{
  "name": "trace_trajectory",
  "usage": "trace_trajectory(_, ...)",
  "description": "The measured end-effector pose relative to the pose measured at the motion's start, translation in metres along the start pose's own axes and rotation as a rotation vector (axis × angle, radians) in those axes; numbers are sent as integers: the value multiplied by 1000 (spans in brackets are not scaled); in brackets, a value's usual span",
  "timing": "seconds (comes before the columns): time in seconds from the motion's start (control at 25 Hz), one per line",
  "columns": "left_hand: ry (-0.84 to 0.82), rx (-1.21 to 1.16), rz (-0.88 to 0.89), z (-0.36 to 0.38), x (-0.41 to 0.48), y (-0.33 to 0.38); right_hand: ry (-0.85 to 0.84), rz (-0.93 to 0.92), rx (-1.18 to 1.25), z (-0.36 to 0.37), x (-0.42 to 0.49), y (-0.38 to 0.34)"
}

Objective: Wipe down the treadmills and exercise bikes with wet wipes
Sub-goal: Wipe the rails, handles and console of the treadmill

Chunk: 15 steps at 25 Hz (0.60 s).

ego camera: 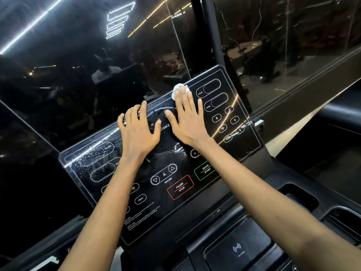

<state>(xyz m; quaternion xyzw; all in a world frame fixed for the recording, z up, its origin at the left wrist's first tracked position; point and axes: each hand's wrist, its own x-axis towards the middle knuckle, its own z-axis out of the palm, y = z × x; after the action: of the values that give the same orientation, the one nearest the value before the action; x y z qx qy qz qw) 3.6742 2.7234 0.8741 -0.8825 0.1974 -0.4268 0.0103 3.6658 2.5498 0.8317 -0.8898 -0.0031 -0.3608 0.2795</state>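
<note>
Wipe point(178, 90) is a small white wad, soft, damp and likely near weightless, sitting near the top edge of the treadmill console point(244, 141) under my right hand point(190, 122). I'd say it slides easily on the glossy panel and bunches up, so pin it flat under the fingers, don't pinch. Right grip is apart, fingers straight and pressing the wipe; left hand point(139, 132) lies flat and spread on the panel, holding nothing.
</note>
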Motion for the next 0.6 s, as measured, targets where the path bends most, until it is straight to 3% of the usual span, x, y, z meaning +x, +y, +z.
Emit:
trace_trajectory(0.12,-8,-1,-35,0,6,4,-1,-68,-34,1,-6,-2)
trace_trajectory(0.28,-13,-11,-13,2,7,7,-1,115,29,-4,-31,16)
trace_trajectory(0.44,-23,-15,30,5,13,16,-125,109,0,12,-118,14)
trace_trajectory(0.6,-28,-19,22,11,14,30,-163,314,41,18,-193,33)
